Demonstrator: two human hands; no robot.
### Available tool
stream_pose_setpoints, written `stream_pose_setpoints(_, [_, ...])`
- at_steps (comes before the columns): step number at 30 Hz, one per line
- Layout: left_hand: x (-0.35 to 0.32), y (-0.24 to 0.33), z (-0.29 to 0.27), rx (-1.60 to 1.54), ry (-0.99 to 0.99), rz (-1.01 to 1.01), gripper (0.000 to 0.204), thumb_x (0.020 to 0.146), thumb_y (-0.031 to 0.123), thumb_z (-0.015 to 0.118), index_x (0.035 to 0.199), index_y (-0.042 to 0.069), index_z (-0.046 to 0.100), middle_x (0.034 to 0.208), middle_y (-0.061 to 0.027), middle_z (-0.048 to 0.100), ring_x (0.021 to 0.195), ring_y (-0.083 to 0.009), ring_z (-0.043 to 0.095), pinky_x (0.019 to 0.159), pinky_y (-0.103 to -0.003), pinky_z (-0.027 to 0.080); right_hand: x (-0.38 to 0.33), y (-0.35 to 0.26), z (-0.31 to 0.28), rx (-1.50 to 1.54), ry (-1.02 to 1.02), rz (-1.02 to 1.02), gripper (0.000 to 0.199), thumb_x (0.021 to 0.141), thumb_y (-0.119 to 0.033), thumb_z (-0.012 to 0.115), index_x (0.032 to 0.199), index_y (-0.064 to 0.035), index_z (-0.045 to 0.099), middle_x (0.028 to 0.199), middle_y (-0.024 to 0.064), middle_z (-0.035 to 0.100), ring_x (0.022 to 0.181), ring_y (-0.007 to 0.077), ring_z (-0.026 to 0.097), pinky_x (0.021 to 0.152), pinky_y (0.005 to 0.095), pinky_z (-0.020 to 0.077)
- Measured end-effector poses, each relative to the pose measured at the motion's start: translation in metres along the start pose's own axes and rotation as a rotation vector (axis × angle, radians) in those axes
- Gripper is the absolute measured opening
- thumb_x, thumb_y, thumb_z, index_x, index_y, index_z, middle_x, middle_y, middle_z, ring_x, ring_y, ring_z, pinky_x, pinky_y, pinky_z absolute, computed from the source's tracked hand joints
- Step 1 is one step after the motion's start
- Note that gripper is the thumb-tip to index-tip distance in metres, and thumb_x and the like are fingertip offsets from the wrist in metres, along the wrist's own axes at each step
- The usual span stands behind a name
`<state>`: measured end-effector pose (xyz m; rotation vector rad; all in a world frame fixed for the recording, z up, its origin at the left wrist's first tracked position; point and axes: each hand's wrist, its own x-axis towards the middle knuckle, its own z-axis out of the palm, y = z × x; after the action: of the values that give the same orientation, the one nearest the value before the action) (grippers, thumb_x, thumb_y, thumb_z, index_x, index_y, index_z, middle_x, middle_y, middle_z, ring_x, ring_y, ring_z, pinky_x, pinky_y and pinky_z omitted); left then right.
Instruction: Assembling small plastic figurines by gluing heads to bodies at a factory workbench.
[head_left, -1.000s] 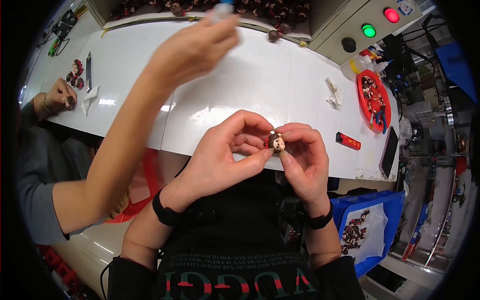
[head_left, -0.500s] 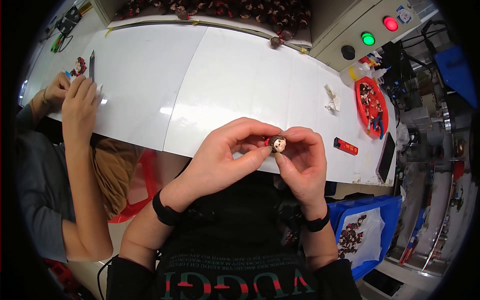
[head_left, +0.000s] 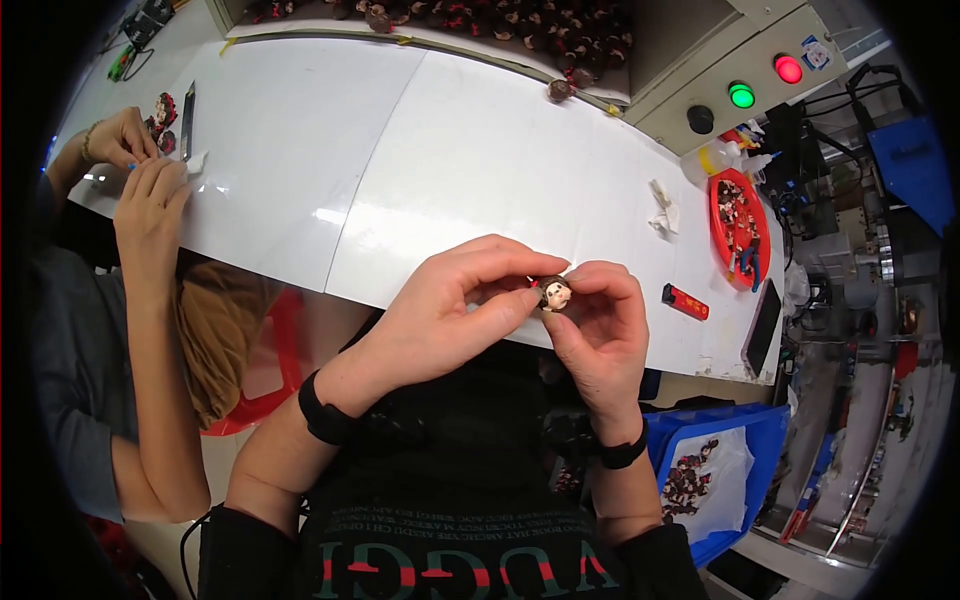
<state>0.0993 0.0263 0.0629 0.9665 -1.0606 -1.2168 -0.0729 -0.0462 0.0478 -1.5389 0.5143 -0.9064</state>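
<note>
Between both hands, above the near edge of the white table, is a small doll head point(head_left: 556, 293) with dark brown hair, a pale face and a bit of red at its left side. My left hand point(head_left: 478, 305) pinches it from the left with thumb and index finger. My right hand point(head_left: 603, 335) closes on it from the right, thumb below and fingertips above. The fingers cover part of the head's back and sides.
Right of my hands lie a red lighter point(head_left: 686, 302), a dark phone point(head_left: 762, 329), crumpled tissue point(head_left: 663, 210) and a red basket point(head_left: 718, 225) of small parts. A blue bin point(head_left: 765, 450) holds more doll pieces. Many heads fill the shelf point(head_left: 440, 38). A co-worker's hands point(head_left: 150, 190) work at left.
The doll head has turned slightly in my fingers, and my right thumb sits a little lower on it. The co-worker's hands have shifted, and the view has moved slightly.
</note>
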Motion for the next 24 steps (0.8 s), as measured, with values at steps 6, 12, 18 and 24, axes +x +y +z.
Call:
stream_pose_setpoints(6, [0.001, -0.001, -0.001, -0.011, -0.007, -0.002, 0.030, 0.090, -0.002, 0.051, 0.119, -0.002, 0.060, 0.113, -0.0089, 0.057, 0.103, -0.0165, 0.059, 0.087, -0.028, 0.051, 0.001, 0.000, 0.001, -0.010, -0.012, -0.014, 0.039, 0.075, 0.009, 0.069, 0.107, -0.0044, 0.051, 0.106, 0.0058, 0.050, 0.095, 0.0135, 0.054, 0.086, 0.0274, 0.0454])
stream_pose_setpoints(12, [0.002, 0.000, -0.002, 0.030, -0.024, 0.005, 0.027, 0.095, 0.006, 0.048, 0.118, -0.001, 0.060, 0.112, -0.0088, 0.057, 0.101, -0.0160, 0.060, 0.088, -0.027, 0.050, -0.002, 0.003, 0.006, -0.073, 0.025, -0.059, 0.040, 0.074, 0.006, 0.074, 0.106, -0.0048, 0.052, 0.104, 0.0049, 0.050, 0.092, 0.0127, 0.054, 0.083, 0.0249, 0.0464])
stream_pose_setpoints(18, [0.003, 0.005, 0.000, 0.071, -0.077, -0.030, 0.030, 0.100, 0.015, 0.045, 0.121, -0.001, 0.058, 0.112, -0.0095, 0.058, 0.101, -0.0147, 0.060, 0.089, -0.028, 0.050, -0.001, 0.001, 0.008, -0.066, 0.069, -0.074, 0.039, 0.074, 0.002, 0.077, 0.105, -0.0049, 0.053, 0.103, 0.0046, 0.050, 0.088, 0.0122, 0.054, 0.080, 0.0238, 0.0478])
stream_pose_setpoints(24, [-0.004, 0.013, 0.007, -0.130, -0.005, -0.100, 0.030, 0.100, 0.016, 0.045, 0.120, 0.000, 0.059, 0.112, -0.0080, 0.059, 0.103, -0.0141, 0.058, 0.089, -0.027, 0.049, 0.001, -0.011, 0.006, -0.145, 0.022, -0.111, 0.037, 0.075, 0.001, 0.076, 0.104, -0.0047, 0.054, 0.103, 0.0055, 0.051, 0.087, 0.0132, 0.054, 0.078, 0.0248, 0.0472])
